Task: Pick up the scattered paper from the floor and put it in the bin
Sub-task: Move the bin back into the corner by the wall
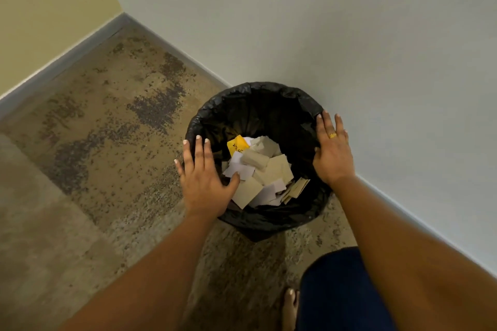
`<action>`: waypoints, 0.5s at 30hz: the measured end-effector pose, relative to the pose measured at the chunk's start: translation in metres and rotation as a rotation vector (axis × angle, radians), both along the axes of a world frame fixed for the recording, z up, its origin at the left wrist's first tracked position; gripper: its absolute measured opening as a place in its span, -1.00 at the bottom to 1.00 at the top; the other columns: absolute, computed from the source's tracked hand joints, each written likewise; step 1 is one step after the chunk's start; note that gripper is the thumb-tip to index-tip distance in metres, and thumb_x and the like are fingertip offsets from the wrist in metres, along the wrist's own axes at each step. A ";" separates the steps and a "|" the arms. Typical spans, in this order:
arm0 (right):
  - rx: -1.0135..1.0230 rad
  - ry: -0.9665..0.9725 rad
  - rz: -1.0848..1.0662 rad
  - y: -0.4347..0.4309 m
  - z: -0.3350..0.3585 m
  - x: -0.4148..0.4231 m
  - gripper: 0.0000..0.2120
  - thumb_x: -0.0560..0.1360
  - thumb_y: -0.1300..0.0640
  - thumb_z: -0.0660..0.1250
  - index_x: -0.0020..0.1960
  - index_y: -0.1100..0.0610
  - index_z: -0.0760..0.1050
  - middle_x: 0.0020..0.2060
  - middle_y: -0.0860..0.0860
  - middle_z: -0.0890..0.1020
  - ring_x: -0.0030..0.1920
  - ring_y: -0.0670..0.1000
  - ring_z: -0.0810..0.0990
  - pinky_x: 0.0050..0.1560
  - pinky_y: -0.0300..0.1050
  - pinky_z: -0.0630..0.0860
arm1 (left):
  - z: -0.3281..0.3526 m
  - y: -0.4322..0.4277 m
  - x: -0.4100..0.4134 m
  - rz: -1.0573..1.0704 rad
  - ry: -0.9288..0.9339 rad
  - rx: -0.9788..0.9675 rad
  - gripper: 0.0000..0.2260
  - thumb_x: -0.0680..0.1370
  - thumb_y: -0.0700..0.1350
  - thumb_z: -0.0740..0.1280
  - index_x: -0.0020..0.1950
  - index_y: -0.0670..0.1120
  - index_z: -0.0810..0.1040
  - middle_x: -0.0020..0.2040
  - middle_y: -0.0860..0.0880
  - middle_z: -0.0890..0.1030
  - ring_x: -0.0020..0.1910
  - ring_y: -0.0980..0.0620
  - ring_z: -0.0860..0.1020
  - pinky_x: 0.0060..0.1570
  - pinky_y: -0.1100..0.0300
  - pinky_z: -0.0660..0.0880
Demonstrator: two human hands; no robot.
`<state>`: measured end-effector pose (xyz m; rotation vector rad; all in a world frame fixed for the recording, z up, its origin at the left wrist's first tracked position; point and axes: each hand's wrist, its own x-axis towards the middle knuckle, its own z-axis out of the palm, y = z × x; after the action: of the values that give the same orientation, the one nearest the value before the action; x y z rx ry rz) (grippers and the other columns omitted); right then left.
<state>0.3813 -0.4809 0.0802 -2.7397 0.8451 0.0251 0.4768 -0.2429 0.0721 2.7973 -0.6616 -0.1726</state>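
Two hands, head view: both lie flat on the bin (252, 88), one on each side of its rim, at lower centre of the frame.
Left hand (204, 183): fingers straight and spread over the left rim, thumb reaching in toward the paper; it holds nothing.
Right hand (333, 150): fingers straight and a little apart, palm against the right rim, with a ring (332, 135) on one finger; it holds nothing.
Paper (269, 174): a loose heap of white and tan scraps, with one yellow piece (238, 144), lies inside the black liner, well below the rim.
Bin's place: on the stained floor (107, 142), close against the pale wall (349, 35) at right.
Step in hand: probably the drop is done and the bin is being steadied or settled.
Next move: lift both palms off the rim without tipping the bin, then turn to check for scraps. Whether any lie outside the frame cannot be told.
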 end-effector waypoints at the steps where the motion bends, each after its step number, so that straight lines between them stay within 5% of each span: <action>1: 0.004 -0.006 0.004 -0.001 0.000 0.001 -0.36 0.51 0.36 0.13 0.52 0.19 -0.04 0.53 0.09 0.00 0.52 0.16 -0.12 0.50 0.08 -0.06 | 0.000 -0.001 0.000 0.007 0.000 0.000 -0.15 0.40 0.35 -0.01 0.52 -0.18 0.12 0.55 -0.11 0.10 0.54 -0.15 -0.03 0.45 -0.18 -0.06; 15: 0.091 0.013 -0.009 -0.003 0.000 0.002 -0.34 0.50 0.38 0.13 0.53 0.15 -0.03 0.54 0.04 -0.03 0.53 0.12 -0.15 0.47 0.18 0.14 | 0.005 0.000 0.002 -0.014 0.074 0.102 -0.13 0.43 0.43 -0.09 0.52 -0.17 0.12 0.55 -0.13 0.08 0.53 -0.16 -0.07 0.44 -0.19 -0.04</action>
<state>0.3834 -0.4835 0.0803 -2.6533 0.8387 0.0780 0.4790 -0.2426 0.0773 2.8670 -0.6734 -0.3201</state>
